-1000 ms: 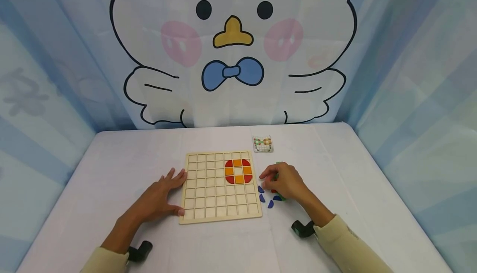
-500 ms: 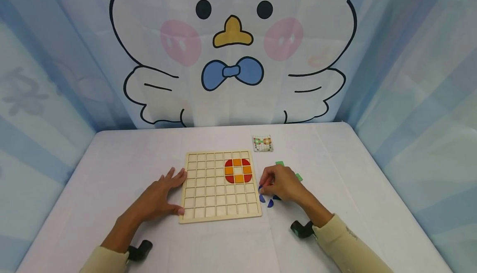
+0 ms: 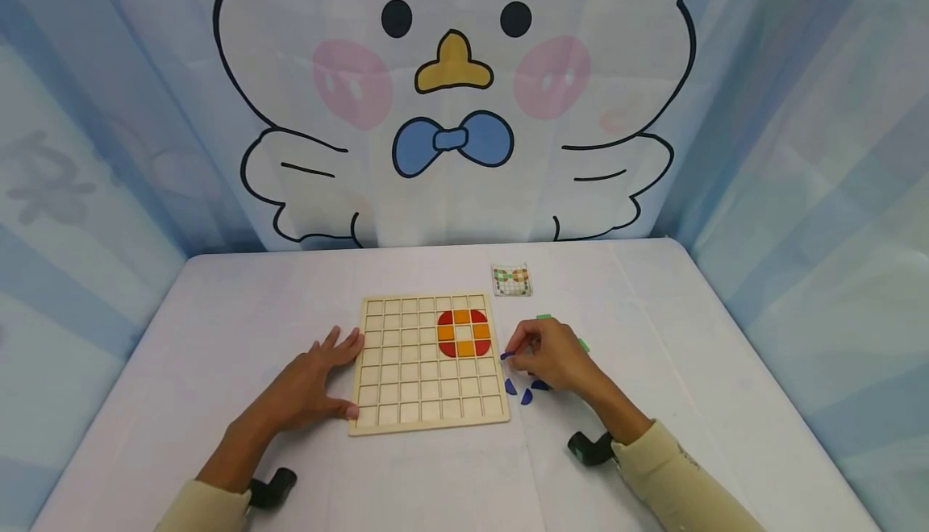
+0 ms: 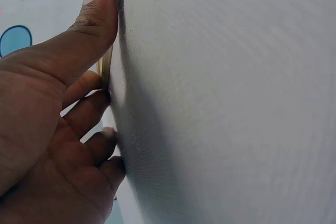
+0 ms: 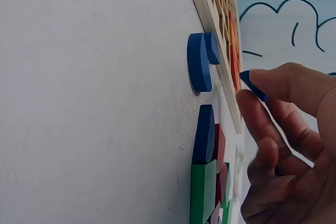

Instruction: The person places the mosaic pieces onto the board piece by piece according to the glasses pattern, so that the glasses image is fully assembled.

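A square wooden grid board [image 3: 406,417] lies on the table; at its upper right, red and orange pieces form a ring around one bare cell. My left hand [image 3: 308,387] rests at the board's left edge with fingers spread; in the left wrist view, the thumb [image 4: 94,24] touches that edge. Just off the board's right edge, my right hand [image 3: 550,352] pinches a small blue wooden piece [image 5: 254,86] between thumb and fingertips, raised off the table. Below that hand lie several more blue pieces [image 3: 526,396] with one curved side.
Partly hidden by my right hand is a group of green pieces [image 5: 203,184] and red pieces [image 5: 219,145]. Behind the board's right corner lies a small pattern card [image 3: 512,280]. A printed curtain [image 3: 450,201] stands along the table's far edge.
My right hand has come down from over the loose pieces, taken hold of the uppermost blue piece and lifted it slightly. My left hand and the board have stayed put.
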### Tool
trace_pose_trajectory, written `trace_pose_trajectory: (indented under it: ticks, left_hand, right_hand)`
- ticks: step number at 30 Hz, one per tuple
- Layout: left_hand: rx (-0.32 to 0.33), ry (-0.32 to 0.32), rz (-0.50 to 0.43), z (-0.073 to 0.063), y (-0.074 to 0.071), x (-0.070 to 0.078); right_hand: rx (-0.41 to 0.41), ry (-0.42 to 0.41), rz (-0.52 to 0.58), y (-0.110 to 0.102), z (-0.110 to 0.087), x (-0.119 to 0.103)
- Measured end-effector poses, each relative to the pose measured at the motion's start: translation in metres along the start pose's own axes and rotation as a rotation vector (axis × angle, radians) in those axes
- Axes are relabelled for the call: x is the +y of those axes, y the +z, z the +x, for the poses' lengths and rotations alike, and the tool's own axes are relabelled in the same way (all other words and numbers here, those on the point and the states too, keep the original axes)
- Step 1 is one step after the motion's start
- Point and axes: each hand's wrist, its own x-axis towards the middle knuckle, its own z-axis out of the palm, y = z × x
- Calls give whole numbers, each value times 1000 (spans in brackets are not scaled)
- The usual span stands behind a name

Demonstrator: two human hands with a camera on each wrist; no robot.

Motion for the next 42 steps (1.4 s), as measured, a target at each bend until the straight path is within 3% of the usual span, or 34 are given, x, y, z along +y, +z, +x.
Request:
trace_pose_trajectory:
  ticks: [28, 42]
  left_hand:
    - [1, -3, -8, 0, 0, 0]
    - [2, -1, -3, 1, 0, -2]
  right_hand:
    - [20, -65, 5, 15, 0, -10]
    - [27, -45, -74, 30, 3, -26]
